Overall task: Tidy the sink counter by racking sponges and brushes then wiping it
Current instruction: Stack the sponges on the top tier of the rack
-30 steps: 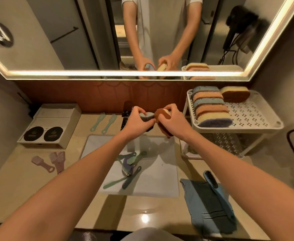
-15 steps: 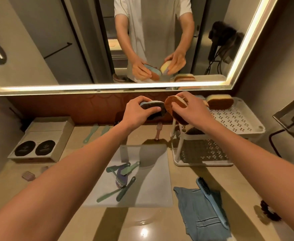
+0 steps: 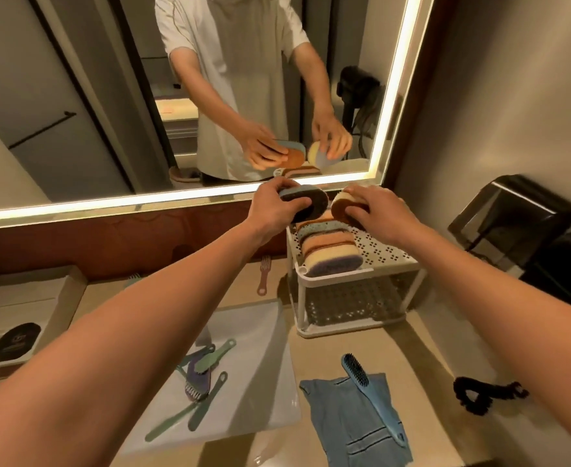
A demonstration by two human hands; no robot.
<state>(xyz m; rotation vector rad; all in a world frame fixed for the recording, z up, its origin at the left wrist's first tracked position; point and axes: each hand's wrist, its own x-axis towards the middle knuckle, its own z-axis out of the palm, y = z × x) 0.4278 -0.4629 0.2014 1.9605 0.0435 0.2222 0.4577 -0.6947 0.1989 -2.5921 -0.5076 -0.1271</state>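
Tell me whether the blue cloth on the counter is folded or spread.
Spread: the blue cloth lies flat and open on the counter, with a blue brush resting across it.

Two sponges aloft over the rack (image 3: 355, 274), upper centre of frame!
The left hand (image 3: 274, 205) grips a dark sponge (image 3: 306, 202) with a blue top, and the right hand (image 3: 375, 207) grips a tan sponge (image 3: 341, 205) with a cream layer. Beneath them a row of sponges (image 3: 331, 251) stands on edge on the top shelf. Lower right, a blue brush (image 3: 371, 396) lies across a blue cloth (image 3: 348, 429). Lower centre, several brushes (image 3: 200, 382) lie crossed.
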